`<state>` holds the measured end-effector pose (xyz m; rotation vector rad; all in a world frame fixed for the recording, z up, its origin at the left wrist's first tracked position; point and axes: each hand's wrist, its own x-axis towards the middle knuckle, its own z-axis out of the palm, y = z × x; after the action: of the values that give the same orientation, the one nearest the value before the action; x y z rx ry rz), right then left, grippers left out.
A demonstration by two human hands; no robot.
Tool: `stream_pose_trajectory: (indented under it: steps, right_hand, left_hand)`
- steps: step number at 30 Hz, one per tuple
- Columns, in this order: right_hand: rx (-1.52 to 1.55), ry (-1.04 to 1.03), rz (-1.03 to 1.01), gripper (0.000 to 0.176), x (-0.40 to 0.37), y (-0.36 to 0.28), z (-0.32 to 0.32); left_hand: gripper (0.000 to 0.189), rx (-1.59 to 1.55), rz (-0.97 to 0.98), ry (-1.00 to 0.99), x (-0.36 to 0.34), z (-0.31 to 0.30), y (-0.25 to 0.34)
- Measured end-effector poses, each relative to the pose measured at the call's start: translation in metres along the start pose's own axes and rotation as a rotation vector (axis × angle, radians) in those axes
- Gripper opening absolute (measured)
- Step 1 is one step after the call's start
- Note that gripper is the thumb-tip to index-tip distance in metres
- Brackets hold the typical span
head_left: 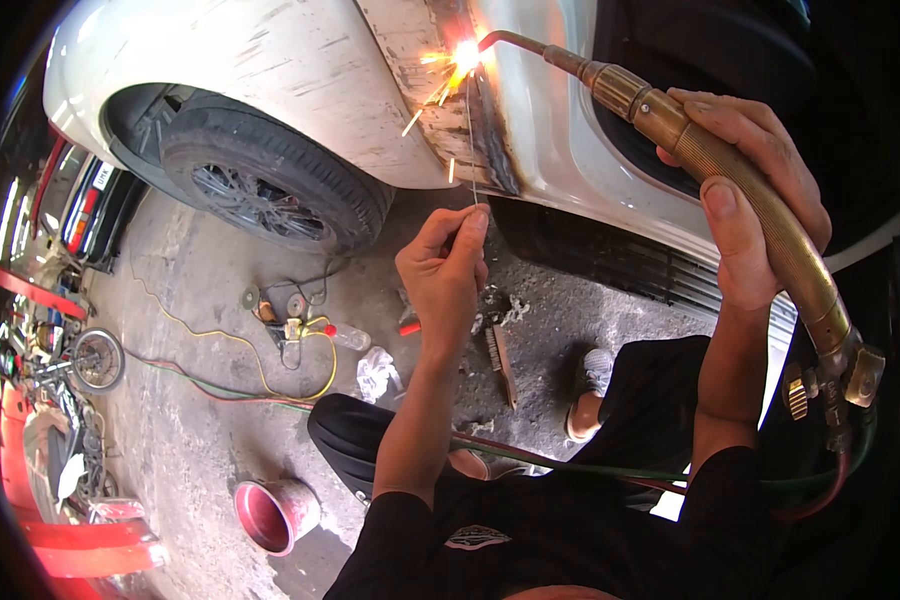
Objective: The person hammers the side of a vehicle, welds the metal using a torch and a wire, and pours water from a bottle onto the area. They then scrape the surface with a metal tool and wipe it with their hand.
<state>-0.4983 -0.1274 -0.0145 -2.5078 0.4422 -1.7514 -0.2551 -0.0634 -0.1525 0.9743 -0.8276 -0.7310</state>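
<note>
My right hand (760, 190) is wrapped round the brass body of a gas welding torch (735, 165), its thin bent tip pointing left at the car body. A bright glow with flying sparks (465, 58) sits at that tip, against the seam of the white car panel (535, 110). Below the glow, my left hand (448, 245) pinches the lower end of a thin filler rod (472, 150), which runs up into the light. Scorched, bare metal (490, 150) shows along the seam. The glare hides the exact spot where rod, tip and panel meet.
The car's front wheel (270, 185) stands at left. On the concrete floor lie a wire brush (501, 362), a plastic bottle (348, 336), a grinder with a cord (270, 308) and a pink bucket (275, 515). Green and red hoses (590, 470) cross my lap.
</note>
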Motion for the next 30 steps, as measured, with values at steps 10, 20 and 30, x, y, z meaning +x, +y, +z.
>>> stream_pose_trajectory:
  steps: [10, 20, 30]
  right_hand:
    - [0.001, 0.018, -0.003, 0.049, -0.0007, 0.0022, 0.0019]
    - [0.012, -0.001, -0.016, 0.048, -0.0011, 0.0044, 0.0012]
    - [-0.001, -0.008, -0.022, 0.048, -0.0012, 0.0047, 0.0008]
  left_hand:
    - [0.014, -0.010, 0.013, 0.000, 0.0015, 0.0003, -0.0004]
    - [0.015, 0.007, 0.017, -0.006, -0.0011, -0.0007, -0.0002]
    - [0.015, -0.018, 0.012, 0.009, -0.0018, 0.0010, -0.0003]
